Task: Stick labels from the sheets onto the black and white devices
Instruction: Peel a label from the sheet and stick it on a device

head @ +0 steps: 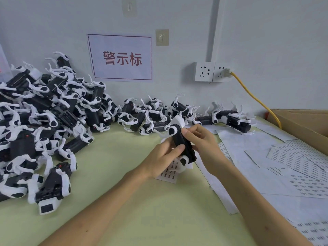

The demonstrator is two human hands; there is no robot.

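Left hand and right hand both grip one black and white device over the table. They hide most of the label sheet below, and its print's unreadable. The device pile runs off the left edge.

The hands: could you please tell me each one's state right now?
Left hand: holding the black and white device.
Right hand: holding the same device.

Pale wall (sockets, red-lettered sign) behind green table.
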